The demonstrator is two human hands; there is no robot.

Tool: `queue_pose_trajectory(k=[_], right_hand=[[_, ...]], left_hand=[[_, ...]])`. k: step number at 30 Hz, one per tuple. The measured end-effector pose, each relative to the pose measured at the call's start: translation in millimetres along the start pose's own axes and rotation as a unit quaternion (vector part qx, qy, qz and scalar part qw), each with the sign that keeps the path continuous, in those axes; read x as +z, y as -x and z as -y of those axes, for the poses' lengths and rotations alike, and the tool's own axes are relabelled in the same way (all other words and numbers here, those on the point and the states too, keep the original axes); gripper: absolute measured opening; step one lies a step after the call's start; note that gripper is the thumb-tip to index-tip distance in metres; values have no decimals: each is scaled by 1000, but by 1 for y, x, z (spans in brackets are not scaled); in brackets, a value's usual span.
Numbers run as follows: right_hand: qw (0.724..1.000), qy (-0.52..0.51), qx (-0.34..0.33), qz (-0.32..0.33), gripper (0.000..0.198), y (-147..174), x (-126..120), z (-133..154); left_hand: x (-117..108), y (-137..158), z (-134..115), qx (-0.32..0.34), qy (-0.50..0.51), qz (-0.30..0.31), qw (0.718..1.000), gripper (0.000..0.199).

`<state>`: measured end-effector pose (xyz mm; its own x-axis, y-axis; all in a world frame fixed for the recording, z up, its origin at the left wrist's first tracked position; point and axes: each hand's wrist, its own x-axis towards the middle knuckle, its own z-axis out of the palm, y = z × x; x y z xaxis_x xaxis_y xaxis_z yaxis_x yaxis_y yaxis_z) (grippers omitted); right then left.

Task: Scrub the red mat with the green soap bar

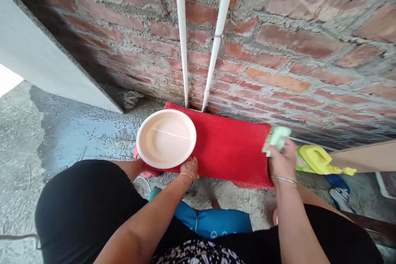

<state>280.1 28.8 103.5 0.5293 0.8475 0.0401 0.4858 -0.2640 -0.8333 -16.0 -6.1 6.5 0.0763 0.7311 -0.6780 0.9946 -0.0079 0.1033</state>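
Note:
A red mat or thick cloth (pixel 229 148) lies spread over a low, flat support by the wall. On its left end sits a round cream basin (pixel 148 154) with clear liquid in it. My left hand (pixel 189 168) is closed at the mat's front edge, right beside the basin's rim; its fingertips are partly hidden. At the mat's right end, my right hand (pixel 284 159) grips a pale green scrub brush (pixel 276 138), slightly blurred, with bristles toward the mat's corner.
A yellow bottle (pixel 314 159) lies on its side to the right. Two white pipes (pixel 182 37) run down the brick wall (pixel 278 45). A grey slab (pixel 62 57) leans at left, near a crumpled rag (pixel 130 99). Blue fabric (pixel 216 220) lies between my legs. The floor (pixel 93 128) is wet.

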Motion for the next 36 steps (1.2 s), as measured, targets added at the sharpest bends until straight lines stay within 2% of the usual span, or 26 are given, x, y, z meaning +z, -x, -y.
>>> queue_pose_trajectory(k=[1, 2, 3, 5, 6, 8, 11, 12, 14, 16, 18, 20, 22, 24, 25, 26, 28, 32, 34, 36], right_hand=[[993, 88, -15, 75, 66, 1, 16, 4], [969, 187, -40, 156, 61, 3, 35, 9], [929, 279, -72, 231, 58, 6, 55, 16], [842, 398, -149, 334, 55, 15, 97, 31], [804, 427, -185, 370, 55, 20, 118, 39], [753, 444, -241, 421, 55, 29, 156, 51], [718, 439, -279, 463, 54, 30, 186, 54], [713, 440, -282, 468, 54, 25, 186, 50], [708, 450, -278, 468, 54, 9, 169, 35], [709, 477, -256, 452, 55, -14, 131, 14], [710, 522, -214, 421, 55, -38, 81, -9], [703, 583, -153, 378, 54, -60, 29, -29], [691, 635, -77, 336, 46, -73, -14, -41], [689, 656, -29, 305, 42, -77, -36, -44], [694, 655, -27, 300, 41, -76, -39, -41], [699, 648, -38, 301, 42, -72, -35, -36], [712, 621, -83, 317, 47, -61, -12, -19], [738, 525, -185, 382, 53, -25, 75, 24], [739, 476, -236, 414, 51, -9, 121, 41], [742, 441, -261, 434, 53, 0, 157, 52]], left_hand=[[3, -2, 2, 3, -11, -16, 1000, 70], [4, -4, 3, 11, -17, -24, 1000, 67], [5, -6, 4, 20, -20, -25, 999, 63], [3, -7, 5, 33, -27, -16, 999, 61], [1, -8, 6, 34, -31, -11, 999, 61], [-3, -8, 6, 35, -45, -9, 998, 63], [-4, -10, 5, 34, -62, -12, 997, 62], [-4, -11, 5, 31, -61, -11, 998, 62], [-2, -13, 4, 23, -51, -10, 998, 61], [0, -14, 4, 18, -40, -8, 999, 62], [0, -13, 4, 16, -33, -4, 999, 62], [-1, -12, 4, 13, -27, -1, 1000, 62], [-1, -10, 4, 13, -21, 0, 1000, 61], [0, -9, 5, 15, -15, -2, 1000, 60], [1, -9, 6, 15, -12, -5, 1000, 60], [2, -10, 7, 16, -9, -7, 1000, 59], [4, -11, 9, 17, -6, -9, 1000, 59], [6, -14, 13, 21, -20, -12, 1000, 56], [6, -16, 13, 23, -32, -12, 999, 54], [5, -17, 13, 22, -41, -7, 999, 56]])
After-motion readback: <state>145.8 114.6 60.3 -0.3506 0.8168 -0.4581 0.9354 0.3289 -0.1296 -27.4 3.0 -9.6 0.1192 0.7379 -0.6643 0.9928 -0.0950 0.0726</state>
